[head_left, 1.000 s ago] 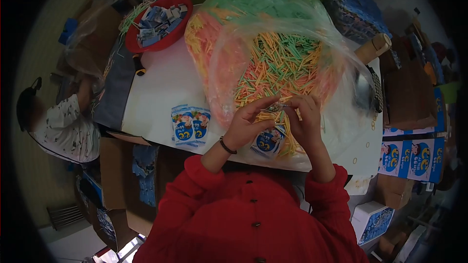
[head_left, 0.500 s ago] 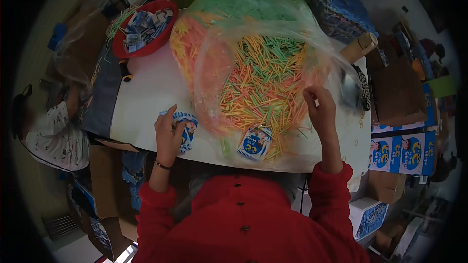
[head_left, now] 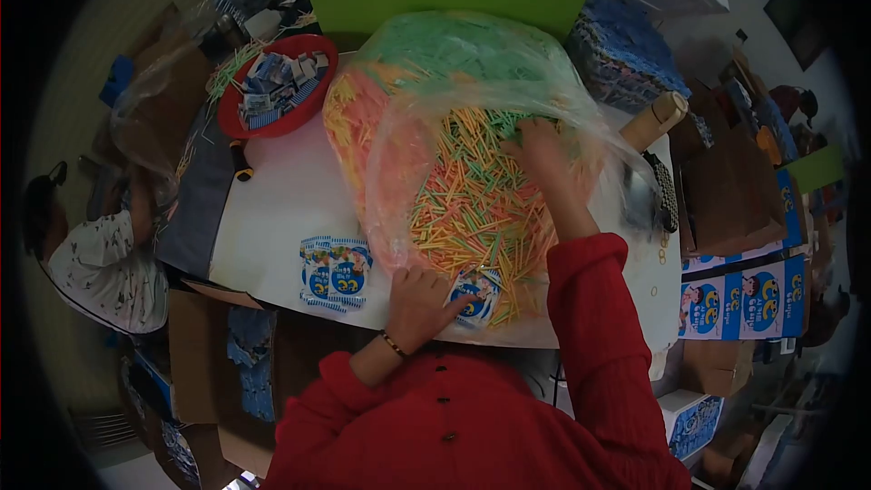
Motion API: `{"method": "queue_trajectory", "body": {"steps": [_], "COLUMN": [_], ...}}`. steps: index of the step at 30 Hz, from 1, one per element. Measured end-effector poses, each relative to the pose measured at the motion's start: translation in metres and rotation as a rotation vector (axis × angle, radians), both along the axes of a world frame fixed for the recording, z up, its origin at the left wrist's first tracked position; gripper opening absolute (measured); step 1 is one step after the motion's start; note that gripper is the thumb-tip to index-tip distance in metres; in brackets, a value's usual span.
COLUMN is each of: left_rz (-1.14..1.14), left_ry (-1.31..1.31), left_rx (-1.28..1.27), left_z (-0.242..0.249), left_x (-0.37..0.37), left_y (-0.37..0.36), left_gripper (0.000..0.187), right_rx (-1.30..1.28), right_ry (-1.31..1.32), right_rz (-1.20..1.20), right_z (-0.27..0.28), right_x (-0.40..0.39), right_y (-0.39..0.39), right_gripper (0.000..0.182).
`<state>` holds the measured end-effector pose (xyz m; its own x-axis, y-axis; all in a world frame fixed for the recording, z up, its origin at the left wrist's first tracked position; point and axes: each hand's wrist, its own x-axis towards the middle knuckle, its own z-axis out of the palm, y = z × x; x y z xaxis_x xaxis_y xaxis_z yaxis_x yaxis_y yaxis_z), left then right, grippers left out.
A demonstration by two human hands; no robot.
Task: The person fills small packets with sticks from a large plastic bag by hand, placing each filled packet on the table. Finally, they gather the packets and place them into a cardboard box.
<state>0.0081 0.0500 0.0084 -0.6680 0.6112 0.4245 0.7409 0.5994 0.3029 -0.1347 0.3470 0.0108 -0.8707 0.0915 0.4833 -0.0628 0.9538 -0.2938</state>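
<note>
A large clear plastic bag (head_left: pixel 388 163) lies open on the white table, full of thin green, yellow, orange and pink sticks (head_left: pixel 481 181). My right hand (head_left: pixel 543 159) reaches into the bag's upper right part, its fingertips down among the sticks and hidden. At the bag's front edge, my left hand (head_left: pixel 419 307) has its thumb stretched over a blue-and-white printed packet (head_left: pixel 475 296); its fingers lie apart from the thumb. More printed packets (head_left: pixel 348 274) lie overlapping to the left of that hand.
A red bowl (head_left: pixel 324 91) of small blue-and-white packets stands back left, with a black-and-yellow-handled tool (head_left: pixel 241 161) near it. A cardboard tube (head_left: pixel 655 120) lies at the right. Printed boxes (head_left: pixel 771 299) are stacked beyond. Another person (head_left: pixel 104 263) is at the far left.
My left hand has left the packets on the left and moved right to the packet at the bag's edge. The right hand has gone up and left into the sticks.
</note>
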Motion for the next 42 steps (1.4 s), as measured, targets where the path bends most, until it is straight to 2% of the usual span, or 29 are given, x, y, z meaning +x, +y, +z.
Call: {"method": "queue_trajectory", "body": {"steps": [2, 4, 5, 7, 8, 9, 11, 13, 14, 16, 17, 19, 20, 21, 22, 23, 25, 26, 28, 29, 31, 35, 36, 38, 39, 40, 41, 42], "left_rz": [0.029, 0.039, 0.045, 0.054, 0.063, 0.060, 0.070, 0.040, 0.007, -0.008, -0.021, -0.026, -0.023, -0.019, -0.017, -0.016, -0.007, -0.001, -0.009, -0.020, -0.042, -0.027, -0.028, 0.001, 0.004, -0.030, -0.065, -0.059], "left_ry": [-0.047, -0.086, -0.130, -0.193, -0.253, -0.250, -0.449, -0.525, -0.607, -0.612, -0.611, -0.539, -0.468, -0.468, -0.331, -0.195, -0.172, -0.146, -0.145, -0.142, -0.232, -0.472, -0.472, -0.990, -0.988, -1.118, -1.245, -1.246], "left_rx": [-0.064, -0.046, -0.026, -0.007, 0.015, 0.020, 0.137, 0.229, 0.315, 0.375, 0.432, 0.373, 0.315, 0.316, 0.215, 0.112, 0.104, 0.096, 0.122, 0.149, 0.198, 0.323, 0.318, 0.473, 0.476, 0.654, 0.835, 0.842], "left_z": [-0.011, -0.013, -0.014, -0.015, -0.015, -0.016, -0.019, -0.022, -0.025, -0.034, -0.037, -0.035, -0.033, -0.027, -0.021, -0.015, -0.007, -0.005, -0.006, -0.007, -0.010, 0.002, 0.007, 0.016, 0.009, -0.002, -0.012, -0.013], "left_x": [0.002, 0.000, 0.000, 0.000, 0.000, -0.001, -0.001, -0.003, -0.003, -0.005, -0.007, -0.009, -0.010, -0.011, -0.011, -0.011, -0.011, -0.011, -0.013, -0.014, -0.016, -0.019, -0.020, -0.025, -0.028, -0.031, -0.032, -0.033], "left_y": [0.010, 0.016, 0.016, 0.016, 0.017, 0.018, 0.016, 0.014, 0.014, 0.014, 0.015, 0.016, 0.016, 0.016, 0.016, 0.016, 0.016, 0.017, 0.016, 0.016, 0.017, 0.021, 0.018, 0.008, 0.003, -0.001, -0.005, -0.008], "left_gripper": [0.047, 0.046, 0.046, 0.043, 0.041, 0.041, 0.035, 0.033, 0.031, 0.029, 0.027, 0.025, 0.023, 0.023, 0.023, 0.022, 0.022, 0.023, 0.022, 0.021, 0.021, 0.018, 0.018, 0.018, 0.018, 0.019, 0.021, 0.021], "right_rx": [0.063, 0.273, 0.270, 0.552, 0.557, 0.474, 0.392, -0.030, -0.027, -0.729, -0.728, -0.980, -0.979, -0.941, -0.901, -0.903, -0.331, -0.332, -0.112, -0.111, 0.140, -0.059, -0.092, -0.123, -0.085, -0.046, -0.043, -0.518], "right_ry": [-0.066, -0.294, -0.297, -0.338, -0.336, -0.249, -0.161, -0.148, -0.152, -0.167, -0.166, -0.008, -0.008, -0.069, -0.131, -0.136, -0.091, -0.094, -0.308, -0.310, -0.431, -0.516, -0.562, -0.603, -0.473, -0.347, -0.351, -0.344], "right_rz": [-0.026, -0.071, -0.069, -0.003, -0.008, -0.003, 0.005, 0.012, 0.012, 0.140, 0.135, 0.163, 0.164, 0.065, -0.034, -0.032, -0.059, -0.058, -0.188, -0.188, -0.120, -0.084, 0.002, 0.092, 0.126, 0.159, 0.165, 0.112], "right_z": [-0.007, -0.016, -0.023, -0.034, -0.038, -0.033, -0.030, -0.027, -0.026, -0.024, -0.024, -0.027, -0.026, -0.022, -0.018, -0.014, -0.003, 0.000, 0.011, 0.016, 0.020, 0.005, 0.002, -0.004, -0.008, -0.012, -0.016, -0.018], "right_x": [-0.015, -0.026, -0.027, -0.027, -0.024, -0.014, 0.001, 0.014, 0.019, 0.029, 0.033, 0.034, 0.033, 0.033, 0.033, 0.033, 0.034, 0.036, 0.042, 0.045, 0.052, 0.046, 0.041, 0.041, 0.047, 0.053, 0.060, 0.068], "right_y": [-0.005, -0.008, -0.010, -0.009, -0.005, -0.008, -0.011, -0.007, -0.006, -0.003, -0.004, -0.006, -0.004, -0.002, 0.000, 0.003, 0.007, 0.005, -0.005, -0.012, -0.032, -0.050, -0.044, -0.035, -0.031, -0.029, -0.029, -0.030], "right_gripper": [0.030, 0.030, 0.030, 0.021, 0.021, 0.018, 0.015, 0.025, 0.025, 0.022, 0.022, 0.019, 0.019, 0.018, 0.020, 0.020, 0.027, 0.027, 0.033, 0.033, 0.042, 0.045, 0.046, 0.049, 0.042, 0.036, 0.036, 0.030]}}
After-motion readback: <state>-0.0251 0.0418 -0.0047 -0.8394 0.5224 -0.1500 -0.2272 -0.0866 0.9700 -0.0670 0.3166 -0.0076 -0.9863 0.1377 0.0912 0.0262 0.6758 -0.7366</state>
